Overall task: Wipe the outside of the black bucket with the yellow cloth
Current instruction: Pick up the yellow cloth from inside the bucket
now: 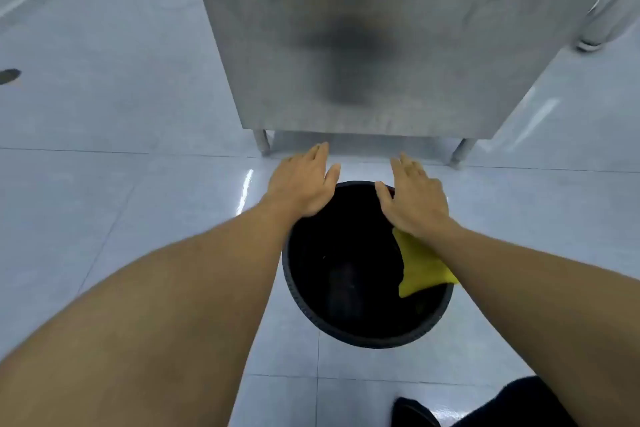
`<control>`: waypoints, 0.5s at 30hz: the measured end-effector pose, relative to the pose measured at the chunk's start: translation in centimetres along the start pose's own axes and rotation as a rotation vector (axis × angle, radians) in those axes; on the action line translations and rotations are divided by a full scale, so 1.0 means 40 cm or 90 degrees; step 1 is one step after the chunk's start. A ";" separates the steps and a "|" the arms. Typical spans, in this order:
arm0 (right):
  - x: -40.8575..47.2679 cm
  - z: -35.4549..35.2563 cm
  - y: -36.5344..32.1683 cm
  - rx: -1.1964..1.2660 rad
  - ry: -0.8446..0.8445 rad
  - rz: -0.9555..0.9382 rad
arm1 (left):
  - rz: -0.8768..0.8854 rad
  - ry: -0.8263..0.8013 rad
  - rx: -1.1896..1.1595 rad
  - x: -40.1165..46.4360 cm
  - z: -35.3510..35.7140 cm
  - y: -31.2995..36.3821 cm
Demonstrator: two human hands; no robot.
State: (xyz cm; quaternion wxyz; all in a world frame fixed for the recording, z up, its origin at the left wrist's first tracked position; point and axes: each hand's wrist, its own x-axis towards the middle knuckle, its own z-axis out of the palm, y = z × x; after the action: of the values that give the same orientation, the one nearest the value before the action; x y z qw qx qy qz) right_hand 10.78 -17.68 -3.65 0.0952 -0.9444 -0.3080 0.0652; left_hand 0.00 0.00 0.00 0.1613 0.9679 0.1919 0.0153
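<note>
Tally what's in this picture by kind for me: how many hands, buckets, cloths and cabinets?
Hands: 2, the left hand and the right hand, both with straight fingers over the bucket's far rim
Black bucket: 1
Yellow cloth: 1, under the right wrist
Steel cabinet: 1
Total: 5

A commercial kitchen, by its looks: a stainless steel cabinet point(374, 38) on short legs over pale glossy floor tiles point(121, 97).

Right hand point(414, 199) and forearm cover part of the yellow cloth point(417, 269) (grip unclear). Black bucket point(346, 274) outside mostly hidden below its rim.
</note>
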 end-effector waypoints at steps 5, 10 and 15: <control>-0.087 0.055 0.089 -0.067 -0.142 0.075 | -0.019 -0.078 0.016 -0.043 0.067 0.039; -0.082 0.049 0.108 -0.052 -0.135 0.050 | -0.026 -0.148 0.004 -0.093 0.145 0.071; -0.074 0.047 0.153 -0.090 -0.074 0.057 | -0.084 -0.303 -0.074 -0.110 0.201 0.098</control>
State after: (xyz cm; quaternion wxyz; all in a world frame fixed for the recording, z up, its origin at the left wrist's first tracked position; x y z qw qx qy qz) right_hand 11.55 -24.06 -6.62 0.0077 -0.9563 -0.2740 0.1020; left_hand -1.91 -7.54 -6.24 0.2583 0.9186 0.2102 -0.2127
